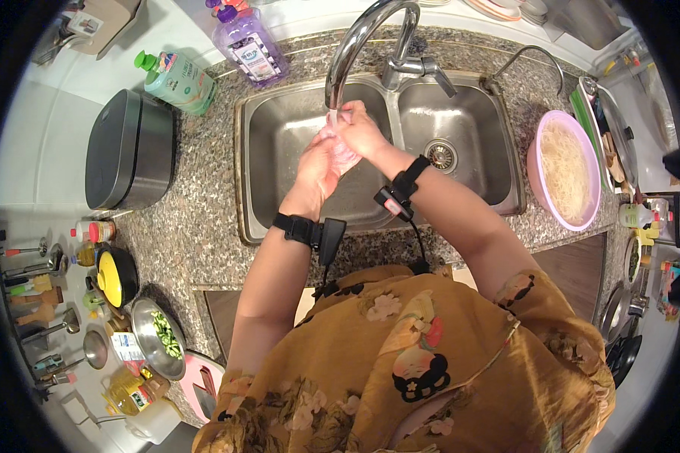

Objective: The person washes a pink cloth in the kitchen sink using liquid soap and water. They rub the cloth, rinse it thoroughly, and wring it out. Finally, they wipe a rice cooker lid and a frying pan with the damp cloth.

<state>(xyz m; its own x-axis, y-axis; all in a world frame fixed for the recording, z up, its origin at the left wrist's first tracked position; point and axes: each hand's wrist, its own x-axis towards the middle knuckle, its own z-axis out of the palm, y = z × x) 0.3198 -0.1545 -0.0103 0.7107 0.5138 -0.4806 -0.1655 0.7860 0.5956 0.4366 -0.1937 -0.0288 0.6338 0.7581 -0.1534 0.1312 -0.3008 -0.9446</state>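
Note:
Over the left basin of a steel double sink (272,170), my left hand (317,164) and my right hand (362,130) both hold a piece of pink raw meat (343,154). Water runs onto it from the curved chrome faucet (340,56). The left hand supports the meat from the left and below, while the fingers of the right lie over its upper part. Black straps with small devices circle both wrists. What kind of meat it is I cannot tell.
Right of the sink stands a pink bowl (535,164) of thin pale noodles. A dark rice cooker (130,150) and pump bottles (181,85) are at the left. Lower left, a steel bowl (141,334) holds cut green vegetables beside a pink cutting board (190,376) with a knife (205,396).

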